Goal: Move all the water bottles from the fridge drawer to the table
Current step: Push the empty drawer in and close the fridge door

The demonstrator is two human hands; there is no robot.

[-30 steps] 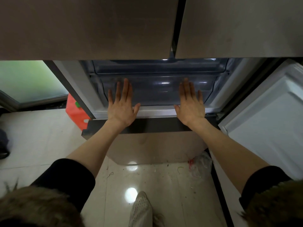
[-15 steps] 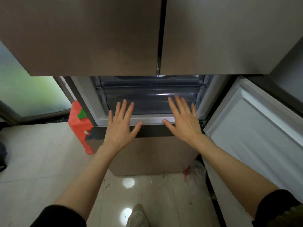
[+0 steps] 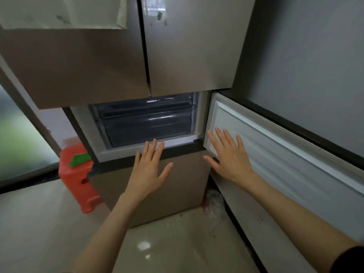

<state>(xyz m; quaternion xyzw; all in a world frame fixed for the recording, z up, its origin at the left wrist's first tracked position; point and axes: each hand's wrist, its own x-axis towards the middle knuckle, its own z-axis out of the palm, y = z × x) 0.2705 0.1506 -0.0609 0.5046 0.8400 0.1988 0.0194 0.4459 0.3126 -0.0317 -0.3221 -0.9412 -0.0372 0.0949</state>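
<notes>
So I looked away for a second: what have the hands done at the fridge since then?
Both hands came off the drawer front and drew back. The left hand now hovers before the lower panel; the right hand went right, over the open door's inner face. Neither holds anything. The drawer remains pushed in, and the door stays open.

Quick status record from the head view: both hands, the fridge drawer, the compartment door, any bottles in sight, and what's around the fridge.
left hand: open, fingers straight, in front of the fridge ledge below the drawer, holding nothing
right hand: open, fingers spread, at the door's inner panel; contact unclear
fridge drawer: translucent, pushed into the compartment
compartment door: swung open to the right, white inner lining showing
water bottles: none visible
table: not in view
red stool: on the floor left of the fridge
plastic bag: on the floor at the fridge's right base
</notes>
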